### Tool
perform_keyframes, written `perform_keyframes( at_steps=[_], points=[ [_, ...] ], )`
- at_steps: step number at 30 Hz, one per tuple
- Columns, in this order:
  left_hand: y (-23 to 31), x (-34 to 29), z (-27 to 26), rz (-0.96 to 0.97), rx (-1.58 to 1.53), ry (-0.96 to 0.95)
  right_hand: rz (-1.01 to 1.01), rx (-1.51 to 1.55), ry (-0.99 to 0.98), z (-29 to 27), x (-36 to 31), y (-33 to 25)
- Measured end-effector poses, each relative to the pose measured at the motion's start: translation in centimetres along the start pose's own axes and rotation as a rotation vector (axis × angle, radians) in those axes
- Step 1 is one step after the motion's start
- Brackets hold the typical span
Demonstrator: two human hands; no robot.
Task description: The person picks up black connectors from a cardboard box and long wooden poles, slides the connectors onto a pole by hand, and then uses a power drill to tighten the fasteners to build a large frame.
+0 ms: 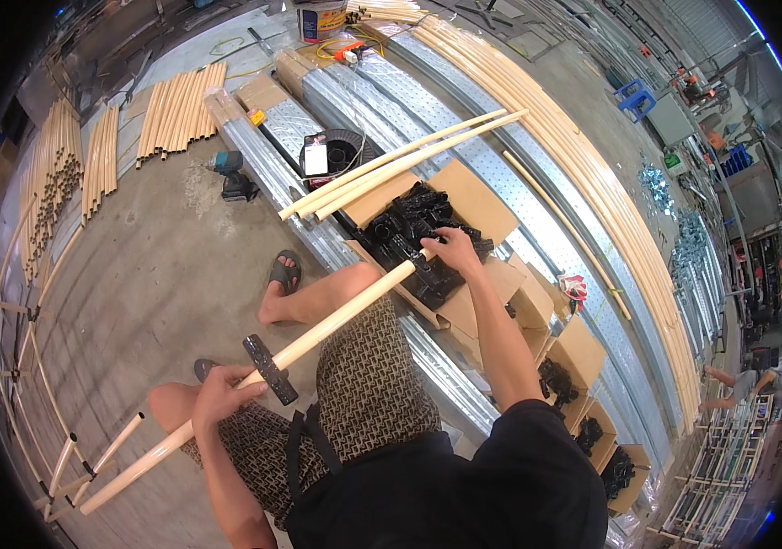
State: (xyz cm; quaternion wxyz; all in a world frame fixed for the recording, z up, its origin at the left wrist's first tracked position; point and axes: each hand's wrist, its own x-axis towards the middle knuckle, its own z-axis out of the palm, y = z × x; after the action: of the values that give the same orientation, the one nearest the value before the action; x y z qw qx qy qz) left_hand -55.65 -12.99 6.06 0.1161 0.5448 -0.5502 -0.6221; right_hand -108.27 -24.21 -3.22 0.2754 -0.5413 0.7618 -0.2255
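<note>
A long cream pipe (341,316) slants across my lap, from the lower left up to an open cardboard box. My left hand (226,393) is wrapped round its lower part. Just beyond those fingers a black cylindrical piece (269,371) crosses the pipe; how it is held there is hidden. At the pipe's upper end my right hand (453,252) has its fingers closed on a black pipe joint (425,265), partly covered by the fingers. Under that hand the cardboard box (492,206) holds many black joints (400,220) in a heap.
Loose cream pipes (400,165) lie over the box's far side. Bundled metal profiles (345,91) and a long row of pipes (592,174) stretch behind. Smaller boxes (583,343) of black parts stand to the right. A cordless drill (234,174) and pipe stacks (181,105) occupy the left floor.
</note>
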Motion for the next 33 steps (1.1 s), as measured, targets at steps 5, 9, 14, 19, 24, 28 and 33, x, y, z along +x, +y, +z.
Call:
perform_keyframes(
  at_steps=[5,9,14,19,24,28,33],
  points=[
    [-1.3,-0.3,0.1,0.121,0.134,0.080,-0.053,0.149,0.088,0.7,-3.3,0.4],
    [-1.4,-1.5,0.5,0.162,0.196,0.151,0.297,0.960,0.184,0.1,-2.3,1.7],
    [1.0,0.0,0.3,0.140,0.162,0.106,-0.152,0.183,0.212,10.5,2.3,18.9],
    [1.3,-0.8,0.0,0.093,0.171,0.113,-0.255,0.178,0.112,17.5,3.1,16.6],
    [0.6,-0.3,-0.3,0.084,0.172,0.090,-0.076,-0.043,-0.031,17.3,2.6,15.0],
    [-0.2,0.2,-0.8,0.079,0.151,0.047,0.038,-0.174,-0.100,17.1,1.9,14.5],
    [1.0,0.0,-0.9,0.021,0.142,0.019,0.217,-0.235,-0.265,15.7,1.8,14.0]
  ],
)
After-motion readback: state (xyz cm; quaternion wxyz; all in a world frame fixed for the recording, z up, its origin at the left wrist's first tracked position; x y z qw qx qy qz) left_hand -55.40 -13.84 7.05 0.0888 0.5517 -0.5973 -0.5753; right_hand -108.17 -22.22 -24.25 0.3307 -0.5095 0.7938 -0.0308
